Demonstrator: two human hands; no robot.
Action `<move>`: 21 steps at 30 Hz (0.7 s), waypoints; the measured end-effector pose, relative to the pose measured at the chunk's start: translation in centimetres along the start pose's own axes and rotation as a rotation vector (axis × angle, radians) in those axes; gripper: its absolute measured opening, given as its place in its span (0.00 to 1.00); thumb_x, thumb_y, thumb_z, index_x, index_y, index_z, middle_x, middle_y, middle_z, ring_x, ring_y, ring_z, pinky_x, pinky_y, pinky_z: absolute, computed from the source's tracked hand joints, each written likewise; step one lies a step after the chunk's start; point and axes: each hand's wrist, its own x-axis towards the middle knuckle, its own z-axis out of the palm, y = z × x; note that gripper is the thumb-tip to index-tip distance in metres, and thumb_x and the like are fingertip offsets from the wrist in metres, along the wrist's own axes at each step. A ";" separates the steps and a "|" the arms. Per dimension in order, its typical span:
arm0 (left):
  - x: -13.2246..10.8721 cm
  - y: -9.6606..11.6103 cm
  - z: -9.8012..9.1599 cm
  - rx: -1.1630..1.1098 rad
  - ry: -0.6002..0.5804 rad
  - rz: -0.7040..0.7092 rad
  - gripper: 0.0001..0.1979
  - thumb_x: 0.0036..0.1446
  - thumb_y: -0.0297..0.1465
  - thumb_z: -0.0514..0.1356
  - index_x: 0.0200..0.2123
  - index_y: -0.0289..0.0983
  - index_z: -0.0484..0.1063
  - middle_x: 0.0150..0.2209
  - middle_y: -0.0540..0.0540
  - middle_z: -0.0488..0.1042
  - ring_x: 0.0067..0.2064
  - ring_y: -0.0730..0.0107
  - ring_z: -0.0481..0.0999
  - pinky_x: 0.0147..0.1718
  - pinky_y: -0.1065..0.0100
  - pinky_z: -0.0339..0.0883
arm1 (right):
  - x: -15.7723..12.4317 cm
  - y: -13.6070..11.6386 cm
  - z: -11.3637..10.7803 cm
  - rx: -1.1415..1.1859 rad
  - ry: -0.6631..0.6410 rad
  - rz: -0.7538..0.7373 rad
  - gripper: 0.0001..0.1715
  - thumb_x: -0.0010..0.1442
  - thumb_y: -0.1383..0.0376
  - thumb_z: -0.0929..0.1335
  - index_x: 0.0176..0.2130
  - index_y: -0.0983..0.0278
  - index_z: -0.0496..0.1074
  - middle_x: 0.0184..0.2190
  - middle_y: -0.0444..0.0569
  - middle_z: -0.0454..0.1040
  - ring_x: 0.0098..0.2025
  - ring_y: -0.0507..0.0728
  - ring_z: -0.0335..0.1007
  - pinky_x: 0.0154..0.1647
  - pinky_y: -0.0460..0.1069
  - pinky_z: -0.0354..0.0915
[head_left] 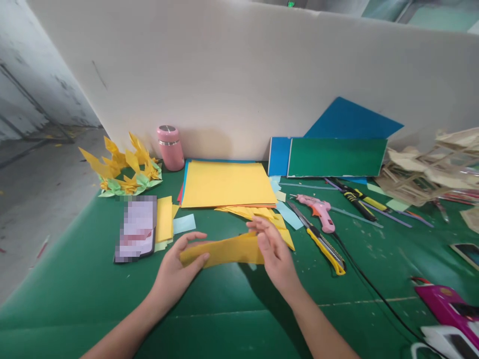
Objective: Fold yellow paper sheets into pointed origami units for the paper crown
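Observation:
A folded strip of yellow paper point(228, 252) is held above the green table between my two hands. My left hand point(181, 262) pinches its left end, thumb in front and fingers behind. At the strip's right end, my right hand point(273, 249) has its fingers curled behind the paper and its thumb near the front edge. Just behind the strip lie several folded yellow paper pieces point(282, 229), partly covered by my right hand. Farther back is a stack of coloured sheets point(228, 184) with yellow on top.
Left stand a yellow-and-green paper crown point(129, 172), a pink flask point(170, 149), a phone point(136, 227) and yellow slips point(163, 218). Right are a utility knife point(325, 249), a pink glue gun point(318, 210), its black cord point(374, 289), pliers point(355, 199) and a wooden model point(415, 169).

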 end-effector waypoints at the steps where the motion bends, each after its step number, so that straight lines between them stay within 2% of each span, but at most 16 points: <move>1: -0.1 0.0 0.2 0.015 -0.016 0.001 0.16 0.45 0.39 0.62 0.38 0.39 0.71 0.37 0.46 0.78 0.36 0.59 0.78 0.34 0.62 0.73 | -0.3 0.1 0.6 0.084 -0.014 0.063 0.25 0.67 0.49 0.54 0.51 0.61 0.63 0.46 0.54 0.74 0.49 0.58 0.70 0.49 0.54 0.66; 3: -0.3 0.0 0.7 0.017 -0.056 0.012 0.14 0.45 0.38 0.62 0.36 0.39 0.72 0.37 0.46 0.78 0.37 0.60 0.78 0.34 0.63 0.73 | -0.8 0.0 1.8 0.203 -0.073 0.124 0.23 0.67 0.50 0.54 0.52 0.61 0.61 0.47 0.54 0.71 0.48 0.58 0.70 0.48 0.54 0.66; 6: -0.5 0.0 0.9 -0.011 -0.061 0.035 0.12 0.47 0.37 0.62 0.35 0.39 0.72 0.37 0.47 0.78 0.38 0.61 0.77 0.36 0.63 0.73 | -1.0 -0.5 2.8 0.333 -0.078 0.132 0.21 0.67 0.51 0.56 0.53 0.59 0.59 0.49 0.54 0.68 0.47 0.57 0.70 0.49 0.55 0.66; 9: -0.5 -0.1 0.6 -0.033 0.011 0.085 0.08 0.48 0.37 0.61 0.32 0.40 0.72 0.36 0.48 0.78 0.38 0.62 0.77 0.39 0.63 0.73 | -0.8 -0.5 2.6 0.406 -0.038 0.107 0.19 0.66 0.54 0.57 0.54 0.58 0.57 0.49 0.54 0.67 0.47 0.57 0.70 0.50 0.56 0.66; 11: -0.5 -0.1 0.4 -0.072 0.007 0.120 0.07 0.50 0.36 0.60 0.31 0.40 0.71 0.36 0.47 0.79 0.40 0.62 0.78 0.42 0.62 0.72 | -0.7 -0.4 2.1 0.405 -0.052 0.069 0.21 0.65 0.56 0.60 0.55 0.57 0.55 0.50 0.54 0.67 0.47 0.57 0.69 0.49 0.56 0.66; 15: -0.5 -0.2 0.4 -0.064 -0.115 0.143 0.07 0.50 0.34 0.59 0.33 0.40 0.71 0.39 0.46 0.79 0.42 0.63 0.77 0.44 0.62 0.72 | -0.8 -0.4 1.5 0.232 -0.181 -0.007 0.27 0.59 0.63 0.67 0.56 0.55 0.56 0.49 0.51 0.67 0.47 0.56 0.69 0.50 0.54 0.66; 19: -0.5 -0.9 0.4 0.096 -0.044 0.121 0.12 0.45 0.33 0.60 0.36 0.40 0.68 0.35 0.49 0.75 0.37 0.65 0.76 0.38 0.63 0.72 | -0.6 -0.5 1.2 -0.013 -0.266 -0.126 0.14 0.59 0.68 0.65 0.45 0.58 0.70 0.45 0.50 0.70 0.48 0.57 0.68 0.50 0.54 0.66; 21: -0.5 -1.3 0.3 0.127 -0.007 0.107 0.11 0.45 0.34 0.59 0.35 0.41 0.66 0.35 0.50 0.73 0.37 0.65 0.75 0.38 0.63 0.71 | -0.4 -0.5 1.0 -0.103 -0.259 -0.191 0.13 0.60 0.70 0.63 0.42 0.58 0.73 0.41 0.51 0.72 0.46 0.57 0.69 0.47 0.54 0.67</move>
